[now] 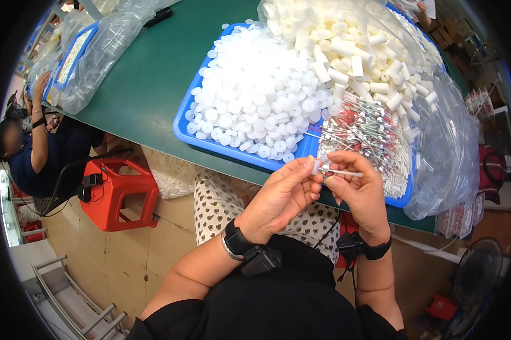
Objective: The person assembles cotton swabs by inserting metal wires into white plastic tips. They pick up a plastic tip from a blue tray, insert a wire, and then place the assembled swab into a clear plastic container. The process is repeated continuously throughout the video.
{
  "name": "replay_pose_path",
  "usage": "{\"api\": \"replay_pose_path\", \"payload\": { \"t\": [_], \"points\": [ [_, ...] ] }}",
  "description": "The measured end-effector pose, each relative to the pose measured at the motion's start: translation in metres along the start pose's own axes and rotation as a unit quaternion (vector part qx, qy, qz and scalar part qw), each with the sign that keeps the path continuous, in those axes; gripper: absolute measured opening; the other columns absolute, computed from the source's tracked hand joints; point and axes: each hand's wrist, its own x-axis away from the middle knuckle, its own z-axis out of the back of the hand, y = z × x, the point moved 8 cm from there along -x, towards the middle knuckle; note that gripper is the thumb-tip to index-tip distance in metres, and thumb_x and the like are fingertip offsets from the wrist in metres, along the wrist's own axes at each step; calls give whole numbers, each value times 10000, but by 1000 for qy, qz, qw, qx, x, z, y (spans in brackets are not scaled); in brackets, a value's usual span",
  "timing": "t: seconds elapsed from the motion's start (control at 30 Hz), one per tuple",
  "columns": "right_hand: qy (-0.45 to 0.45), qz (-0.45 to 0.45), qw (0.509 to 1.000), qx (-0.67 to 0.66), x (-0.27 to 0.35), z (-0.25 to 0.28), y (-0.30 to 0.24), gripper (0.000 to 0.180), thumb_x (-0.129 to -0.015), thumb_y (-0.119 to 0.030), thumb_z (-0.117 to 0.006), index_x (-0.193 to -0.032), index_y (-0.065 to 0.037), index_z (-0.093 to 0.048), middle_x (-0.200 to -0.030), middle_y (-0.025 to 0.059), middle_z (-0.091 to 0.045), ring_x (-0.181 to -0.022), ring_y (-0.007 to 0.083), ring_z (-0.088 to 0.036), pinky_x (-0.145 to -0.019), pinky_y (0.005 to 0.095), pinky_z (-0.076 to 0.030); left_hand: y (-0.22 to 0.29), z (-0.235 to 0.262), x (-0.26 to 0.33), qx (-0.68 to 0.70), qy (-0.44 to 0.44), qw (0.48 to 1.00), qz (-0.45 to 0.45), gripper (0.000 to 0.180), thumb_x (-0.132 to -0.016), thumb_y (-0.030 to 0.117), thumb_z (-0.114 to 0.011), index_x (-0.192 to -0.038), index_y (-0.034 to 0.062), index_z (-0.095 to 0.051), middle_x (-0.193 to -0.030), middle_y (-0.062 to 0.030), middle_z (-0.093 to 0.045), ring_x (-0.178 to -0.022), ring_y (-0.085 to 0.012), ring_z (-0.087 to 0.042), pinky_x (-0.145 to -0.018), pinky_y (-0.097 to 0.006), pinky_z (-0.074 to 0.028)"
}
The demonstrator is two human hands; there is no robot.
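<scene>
Above the near table edge, my left hand (281, 195) pinches a small translucent white disc (316, 166) between thumb and fingertips. My right hand (362, 190) grips a thin pin with a white sleeve (346, 172), its metal end meeting the disc. Whether the pin has entered the disc I cannot tell. Just beyond my hands lies a heap of pins (371, 133) with red, white and green parts. Left of it, loose white discs (255, 93) fill a blue tray (182, 135). Cream-coloured cylinders (346, 54) are piled behind, partly on a clear plastic bag (445, 153).
The green table (128, 85) stretches to the far left, where another person's arm (39, 139) reaches to a blue tray (74, 54). A red stool (119, 195) stands on the floor left of me. At the lower right is a fan (479, 272).
</scene>
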Motion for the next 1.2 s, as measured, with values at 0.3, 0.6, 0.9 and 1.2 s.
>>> {"api": "replay_pose_path", "payload": {
  "t": [0.3, 0.6, 0.9, 1.2],
  "points": [
    [-26, 141, 928, 343, 9, -5, -24, 139, -917, -101, -638, -1004, 6, -656, -739, 107, -625, -597, 210, -595, -557, 324, -460, 6, -1, 2, -103, 18, 994, -40, 187, -986, 212, -587, -1077, 48, -585, -896, -39, -635, -764, -95, -585, -696, -236, -479],
    [-71, -15, 975, 208, 8, -2, 5, 219, -967, -198, -581, -869, -17, -654, -621, 52, -581, -494, 132, -503, -481, 269, -382, 0, 2, 3, -135, -1, 990, -45, 194, -985, 174, -586, -1102, 19, -587, -889, -36, -618, -768, -92, -580, -699, -234, -485],
    [-102, -141, 985, 19, 21, -5, 23, 253, -1011, -229, -518, -1012, 3, -619, -719, 19, -606, -565, 56, -515, -517, 215, -409, 3, 3, 5, -194, 36, 976, -87, 229, -990, 201, -579, -1121, 13, -597, -881, -41, -623, -775, -91, -576, -706, -216, -477],
    [93, 197, 785, 579, 29, 55, -23, 104, -821, -97, -693, -895, -34, -655, -808, 106, -622, -723, 279, -628, -648, 382, -489, 18, 3, 2, -177, 63, 975, -115, 265, -985, 264, -582, -1113, 34, -546, -1031, -128, -662, -943, -214, -685, -810, -310, -572]
  ]
}}
